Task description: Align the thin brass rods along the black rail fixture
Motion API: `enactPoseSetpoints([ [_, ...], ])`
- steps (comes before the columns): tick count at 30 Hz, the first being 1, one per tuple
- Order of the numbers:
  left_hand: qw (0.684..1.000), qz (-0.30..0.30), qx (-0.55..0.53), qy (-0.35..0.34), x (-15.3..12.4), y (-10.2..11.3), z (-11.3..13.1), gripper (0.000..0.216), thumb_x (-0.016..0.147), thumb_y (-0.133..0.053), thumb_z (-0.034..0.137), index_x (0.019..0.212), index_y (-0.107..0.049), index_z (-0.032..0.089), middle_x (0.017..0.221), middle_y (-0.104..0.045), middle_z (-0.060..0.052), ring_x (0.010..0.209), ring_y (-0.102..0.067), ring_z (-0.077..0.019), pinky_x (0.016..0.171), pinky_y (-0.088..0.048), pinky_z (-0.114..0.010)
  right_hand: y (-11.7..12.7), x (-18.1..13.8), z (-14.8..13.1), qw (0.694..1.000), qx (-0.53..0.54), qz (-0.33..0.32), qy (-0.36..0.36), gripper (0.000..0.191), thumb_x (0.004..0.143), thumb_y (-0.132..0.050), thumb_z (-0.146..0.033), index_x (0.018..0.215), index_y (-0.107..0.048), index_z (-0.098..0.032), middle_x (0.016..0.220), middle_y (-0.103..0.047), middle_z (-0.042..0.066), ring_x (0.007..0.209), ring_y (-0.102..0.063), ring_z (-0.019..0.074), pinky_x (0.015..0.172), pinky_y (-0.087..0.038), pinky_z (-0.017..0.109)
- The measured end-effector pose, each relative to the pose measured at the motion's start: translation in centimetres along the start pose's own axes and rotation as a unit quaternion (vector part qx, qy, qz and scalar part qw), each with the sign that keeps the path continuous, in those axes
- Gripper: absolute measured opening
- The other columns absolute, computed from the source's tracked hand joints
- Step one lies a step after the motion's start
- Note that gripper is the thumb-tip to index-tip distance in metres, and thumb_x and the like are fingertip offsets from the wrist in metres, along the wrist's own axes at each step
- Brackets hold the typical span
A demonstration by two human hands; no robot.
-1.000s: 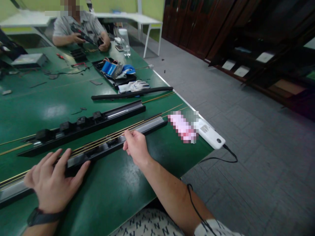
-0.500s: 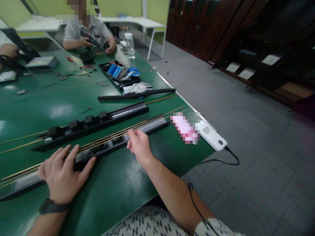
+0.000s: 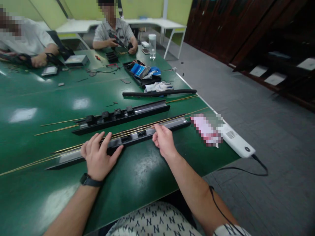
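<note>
A long black channel [image 3: 169, 126] with a grey inner face lies slantwise on the green table in front of me, with small black blocks [image 3: 142, 133] inside it. Thin brass-coloured rods [image 3: 133, 130] run along its length and stick out past both ends. Across its left part rests my left hand [image 3: 97, 155], fingers spread and thumb at the near side. My right hand [image 3: 163, 139] is closed in a pinch at the rods near the right part; its fingertips partly hide what they grip. Behind lies a second black channel [image 3: 147, 111] with several black blocks and more rods.
Beyond the channels are a black strip [image 3: 137, 95], a white glove [image 3: 159, 86] and a black tray [image 3: 128, 67] holding blue items. A white power bank-like device [image 3: 237, 141] with a cable sits at the right edge. Two people work across the table; a clear bottle [image 3: 152, 46] stands there.
The view has swung left, so everything sits further right in the picture. Both hands keep nearly the same places on the channel and rods.
</note>
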State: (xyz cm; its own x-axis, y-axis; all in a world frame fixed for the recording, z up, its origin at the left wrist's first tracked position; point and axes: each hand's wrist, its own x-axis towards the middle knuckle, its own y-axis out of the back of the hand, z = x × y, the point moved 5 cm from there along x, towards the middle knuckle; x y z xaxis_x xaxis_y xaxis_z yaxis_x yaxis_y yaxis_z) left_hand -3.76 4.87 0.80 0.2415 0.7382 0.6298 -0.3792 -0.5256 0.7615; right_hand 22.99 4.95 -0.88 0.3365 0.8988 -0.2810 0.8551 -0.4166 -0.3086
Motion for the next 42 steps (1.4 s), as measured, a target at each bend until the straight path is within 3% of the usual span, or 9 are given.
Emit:
enactPoseSetpoints([
  [10,1.000,-0.013,0.002,0.012,0.3,0.3,0.8,0.061,0.088,-0.071,0.052,0.141,-0.059,0.027,0.143,-0.060,-0.014,0.138,-0.051,-0.0335,0.118,-0.027,-0.051,0.4,0.0,-0.6,1.000,-0.014,0.009,0.024,0.034,0.083,-0.074,-0.049,0.086,-0.063,-0.017,0.043,-0.053,-0.006,0.028,-0.033,0.0051,0.030,-0.017,0.016],
  [42,0.999,-0.025,-0.026,0.032,0.4,0.4,0.8,0.059,0.090,-0.067,0.052,0.143,-0.059,0.026,0.147,-0.058,-0.014,0.143,-0.046,-0.0326,0.120,-0.025,-0.051,1.0,0.0,-1.0,0.999,-0.030,0.019,0.031,0.034,0.082,-0.076,-0.048,0.087,-0.066,-0.016,0.044,-0.051,-0.006,0.029,-0.033,0.0051,0.030,-0.019,0.016],
])
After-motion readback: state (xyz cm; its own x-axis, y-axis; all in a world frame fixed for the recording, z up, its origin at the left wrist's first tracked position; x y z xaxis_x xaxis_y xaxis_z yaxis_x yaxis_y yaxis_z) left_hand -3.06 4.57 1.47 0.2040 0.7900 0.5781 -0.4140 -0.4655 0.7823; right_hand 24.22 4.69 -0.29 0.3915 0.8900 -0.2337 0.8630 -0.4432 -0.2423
